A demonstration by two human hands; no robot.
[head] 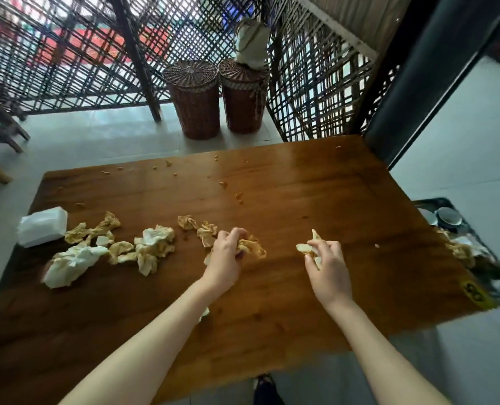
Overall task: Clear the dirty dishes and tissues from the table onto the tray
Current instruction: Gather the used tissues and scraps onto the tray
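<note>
Both hands loaded to save trips: left hand [226, 247] clutches stained tissue wad [251, 247], right hand [327, 260] pinches tissue scrap [308, 247]. More tissues [152, 247] lie on table [301, 185] at left; tray [473, 258] off right edge w/ dishes already in.

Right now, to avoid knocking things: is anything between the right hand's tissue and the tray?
Nothing visible blocks it. Between the tissue in the right hand and the tray beside the table lies only one small crumb.
</note>
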